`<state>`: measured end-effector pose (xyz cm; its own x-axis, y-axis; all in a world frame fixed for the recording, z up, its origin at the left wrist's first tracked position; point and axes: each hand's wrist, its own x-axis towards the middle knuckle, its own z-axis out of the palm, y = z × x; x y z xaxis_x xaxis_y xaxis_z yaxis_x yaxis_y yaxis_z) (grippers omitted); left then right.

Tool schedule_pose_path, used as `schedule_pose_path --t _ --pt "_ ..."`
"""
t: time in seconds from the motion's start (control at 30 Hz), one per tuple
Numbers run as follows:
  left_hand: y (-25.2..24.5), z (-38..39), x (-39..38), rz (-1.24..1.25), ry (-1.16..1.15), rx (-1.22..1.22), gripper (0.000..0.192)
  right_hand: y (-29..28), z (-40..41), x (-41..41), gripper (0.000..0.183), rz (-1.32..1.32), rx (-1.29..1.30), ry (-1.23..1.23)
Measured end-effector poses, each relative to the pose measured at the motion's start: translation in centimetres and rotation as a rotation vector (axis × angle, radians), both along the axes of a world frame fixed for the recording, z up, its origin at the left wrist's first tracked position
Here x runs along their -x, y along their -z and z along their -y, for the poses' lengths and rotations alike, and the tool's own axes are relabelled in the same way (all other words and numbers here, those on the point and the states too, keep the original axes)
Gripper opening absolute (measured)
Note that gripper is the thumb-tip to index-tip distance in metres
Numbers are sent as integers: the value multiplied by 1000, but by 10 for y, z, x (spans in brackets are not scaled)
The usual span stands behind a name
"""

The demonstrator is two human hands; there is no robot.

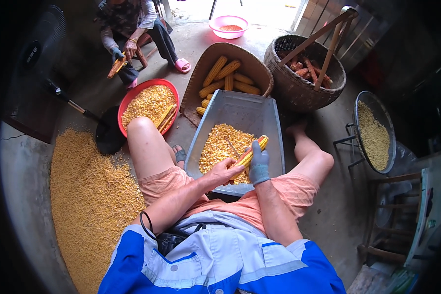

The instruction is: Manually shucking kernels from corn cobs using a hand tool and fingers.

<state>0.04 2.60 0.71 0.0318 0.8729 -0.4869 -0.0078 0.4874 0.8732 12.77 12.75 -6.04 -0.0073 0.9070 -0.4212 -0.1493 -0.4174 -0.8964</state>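
An ear of corn (246, 158) is held at a slant between my two hands, with some rows stripped down to the reddish cob. My bare left hand (222, 171) grips its lower end. My right hand (260, 163), in a grey-blue work glove, is wrapped around the upper part, thumb along the ear. Both hands are over a grey metal trough (242, 110) between my legs. Loose corn kernels (218, 147) cover the trough's near part. A thin, dark rod (232, 146) slants above them beside the ear; its lower end is hidden by my hands.
Beyond the trough, a woven scoop basket (255, 62) holds whole ears; a handled basket (301, 97) holds bare cobs. A red basin (176, 93) of kernels stands left, near a large kernel heap (92, 205) and a fan (110, 128). Another person (128, 33) sits holding a cob.
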Motion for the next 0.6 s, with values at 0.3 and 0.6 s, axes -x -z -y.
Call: schedule_pose_path --t 0.3,0.6 --pt "6 -8 13 182 -183 -67 46 -31 8 2 39 -386 53 -174" --pt "12 -7 10 -225 -108 -340 38 -40 14 2 36 -309 -44 -227"
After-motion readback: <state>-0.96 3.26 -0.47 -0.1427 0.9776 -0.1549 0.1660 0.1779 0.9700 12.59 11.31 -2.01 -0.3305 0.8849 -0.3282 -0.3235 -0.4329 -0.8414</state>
